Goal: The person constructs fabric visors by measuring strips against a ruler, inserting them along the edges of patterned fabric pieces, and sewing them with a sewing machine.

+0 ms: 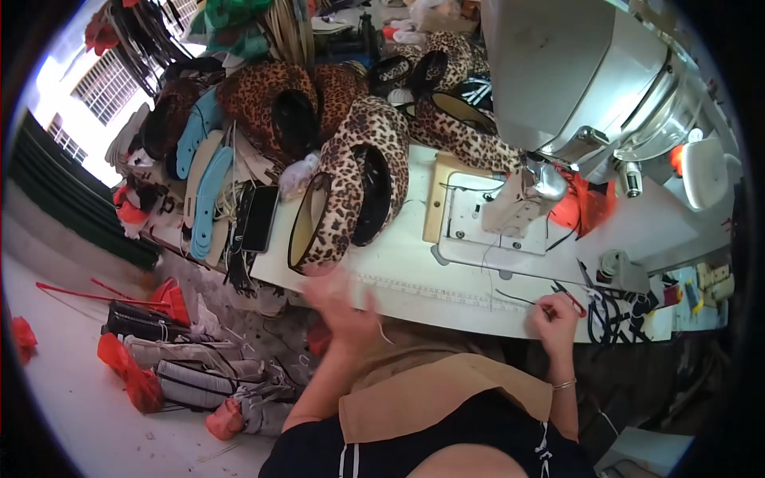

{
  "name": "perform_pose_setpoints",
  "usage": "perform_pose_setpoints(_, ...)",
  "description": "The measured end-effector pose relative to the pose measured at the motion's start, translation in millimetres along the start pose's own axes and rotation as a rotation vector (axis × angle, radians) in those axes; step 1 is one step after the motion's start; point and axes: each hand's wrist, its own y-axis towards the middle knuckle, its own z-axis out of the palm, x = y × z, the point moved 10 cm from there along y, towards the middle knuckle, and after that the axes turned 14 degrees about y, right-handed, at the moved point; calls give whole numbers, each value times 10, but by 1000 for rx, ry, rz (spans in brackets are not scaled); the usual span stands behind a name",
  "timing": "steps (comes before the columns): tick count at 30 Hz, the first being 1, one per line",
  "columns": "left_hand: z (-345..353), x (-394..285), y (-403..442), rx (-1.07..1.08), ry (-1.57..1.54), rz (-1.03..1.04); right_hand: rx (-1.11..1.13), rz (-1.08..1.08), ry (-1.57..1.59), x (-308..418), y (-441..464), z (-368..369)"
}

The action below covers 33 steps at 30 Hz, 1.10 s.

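My left hand (344, 307), blurred by motion, is at the table's front edge just below a leopard-print band (339, 219) curled in a loop. Its thumb stands apart from the fingers; whether it touches the band I cannot tell. Farther right, my right hand (555, 319) is closed with fingers pinched together on a thin dark strip (514, 297), which sticks out to the left over the table. Beside that hand lie red-handled snips (575, 303). Between the hands a printed ruler scale (430, 289) runs along the white tabletop (406, 255).
A sewing machine (558, 72) stands on the right, above its metal plate (478, 219). More rolled leopard-print bands (275, 111) pile up at the back. Blue straps (211, 203) and a phone (260, 219) lie left. Black strips (610, 315) lie right; wrapped bundles (195, 382) lie lower left.
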Motion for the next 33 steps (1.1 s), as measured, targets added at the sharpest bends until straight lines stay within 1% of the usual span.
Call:
perform_pose_setpoints(2,-47,477,250,-1,210,-237,-3,-14,-55,20,35,-147)
perform_pose_setpoints(4,109,982,103,95,-168,-404,-31,-25,-55,49,77,-279)
perform_pose_setpoints(5,170,1106,56,148,-363,-481,-52,-50,-48,90,95,-378)
perform_pose_setpoints(6,-44,1129,62,9,-370,-430,-99,-58,-2,22,102,-543)
perform_pose_setpoints(8,-442,813,215,-37,-319,-49,-134,-92,-15,112,82,-844)
perform_pose_setpoints(10,-490,553,255,95,-374,129,-180,-81,151,76,42,-1085)
perform_pose_setpoints(11,-478,437,229,157,-394,210,-164,-60,198,134,29,-1142)
perform_pose_setpoints(14,-220,-117,250,284,-453,490,-170,-42,243,51,23,-1218)
perform_pose_setpoints(16,-12,-441,338,310,-262,556,-144,-21,290,67,0,-1058)
perform_pose_setpoints(17,67,-618,344,322,-170,595,-100,-46,253,124,-4,-939)
perform_pose_setpoints(18,78,-706,404,330,-302,478,-89,-21,240,161,-13,-811)
perform_pose_setpoints(20,123,-842,462,353,-557,238,-44,-92,143,238,4,-579)
perform_pose_setpoints(21,295,-1055,379,543,-637,282,23,-100,114,302,26,-430)
perform_pose_setpoints(22,524,-1235,266,719,-572,357,92,-105,85,366,46,-273)
perform_pose_setpoints(24,1010,-1528,26,1064,-428,516,146,-173,85,499,57,25)
perform_pose_setpoints(27,1322,-1754,-138,1724,-595,116,181,-290,-3,501,59,350)
perform_pose_setpoints(28,1652,-1772,-462,1790,-986,-264,176,-318,-37,514,58,424)
perform_pose_setpoints(30,1781,-1779,-653,1897,-1224,-758,158,-337,-63,486,66,485)
perform_pose_setpoints(32,1777,-1756,-673,1938,-1267,-762,134,-312,-39,424,75,500)
perform_pose_setpoints(33,1764,-1744,-694,1960,-1284,-769,98,-371,-63,486,60,484)
